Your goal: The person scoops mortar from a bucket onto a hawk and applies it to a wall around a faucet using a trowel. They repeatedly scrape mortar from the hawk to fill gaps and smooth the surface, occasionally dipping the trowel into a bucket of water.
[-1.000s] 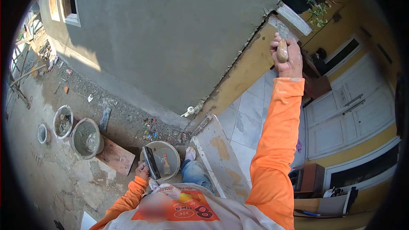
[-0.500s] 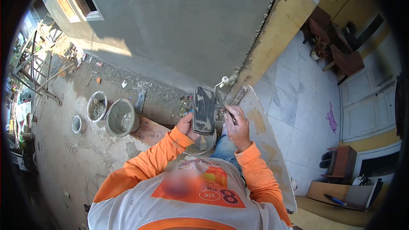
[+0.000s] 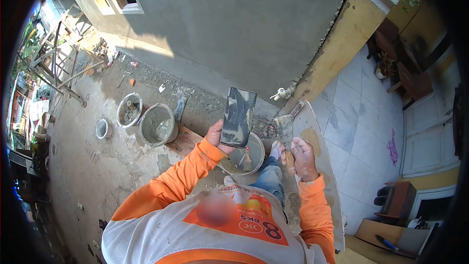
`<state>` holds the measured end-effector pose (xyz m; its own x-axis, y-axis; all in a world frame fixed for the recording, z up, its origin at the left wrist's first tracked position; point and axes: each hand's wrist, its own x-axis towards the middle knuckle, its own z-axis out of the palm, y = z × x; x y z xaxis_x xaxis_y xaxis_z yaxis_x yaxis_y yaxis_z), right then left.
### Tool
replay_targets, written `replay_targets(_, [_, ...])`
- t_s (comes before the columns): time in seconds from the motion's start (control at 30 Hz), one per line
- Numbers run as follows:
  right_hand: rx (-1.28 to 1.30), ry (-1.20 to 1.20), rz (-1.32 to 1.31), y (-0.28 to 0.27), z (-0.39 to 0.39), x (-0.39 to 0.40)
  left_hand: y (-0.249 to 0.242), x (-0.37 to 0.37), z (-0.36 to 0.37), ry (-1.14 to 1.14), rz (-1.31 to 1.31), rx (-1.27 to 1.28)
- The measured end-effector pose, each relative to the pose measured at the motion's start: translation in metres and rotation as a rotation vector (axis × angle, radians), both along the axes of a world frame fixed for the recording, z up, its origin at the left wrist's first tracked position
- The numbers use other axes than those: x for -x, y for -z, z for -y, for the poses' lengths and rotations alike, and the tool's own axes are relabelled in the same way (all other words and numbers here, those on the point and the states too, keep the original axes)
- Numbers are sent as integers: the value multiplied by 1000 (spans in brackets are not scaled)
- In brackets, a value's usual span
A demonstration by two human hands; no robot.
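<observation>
My left hand (image 3: pixel 216 136) is wrapped round the edge of a dark rectangular board (image 3: pixel 238 117) smeared with grey paste. My right hand (image 3: pixel 303 158) grips the wooden handle of a putty knife, its wide flat blade (image 3: pixel 284 127) pointing away from me, to the right of the board and apart from it. Below the board stands a bucket (image 3: pixel 259 159) holding a brush (image 3: pixel 247 160). A grey plastered wall (image 3: pixel 220 29) rises in front of me. Another tool lies at the top of a pale panel (image 3: pixel 312 139) beside my right hand.
To the left are a mortar bucket (image 3: pixel 157 124), a second bucket (image 3: pixel 129 110) and a small pail (image 3: pixel 103 129) on the concrete ground. A plank (image 3: pixel 185 141) lies near them. A white tap (image 3: pixel 281 93) projects by the wall corner. Chairs (image 3: pixel 413 79) stand on the tiled floor at right.
My right hand has moved right and down, away from the board, and the knife's blade now shows its flat face. The board is tilted more face-up. The whole view has shifted.
</observation>
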<state>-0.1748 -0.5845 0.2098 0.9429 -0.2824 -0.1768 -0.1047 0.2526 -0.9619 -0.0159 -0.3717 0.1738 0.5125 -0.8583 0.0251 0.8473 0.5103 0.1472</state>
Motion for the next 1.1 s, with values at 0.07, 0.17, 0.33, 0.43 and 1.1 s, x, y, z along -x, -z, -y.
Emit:
replay_targets(0.07, [-449,-172,32,-16,-2,-16,3,6,-2,39,-22,5])
replay_targets(0.17, [-502,-341,-9,-13,0,-45,8,21,-5,82,-118,32])
replay_targets(0.33, [-12,-402,-366,60,11,-29,11,9,-24,-44,-62,-53])
replay_targets(0.43, [420,-164,-371,57,8,-12,14,-5,-33,-49,178,-214])
replay_targets(1.1, [383,-751,-49,103,49,-21,98,-29,13,-260,538,-828])
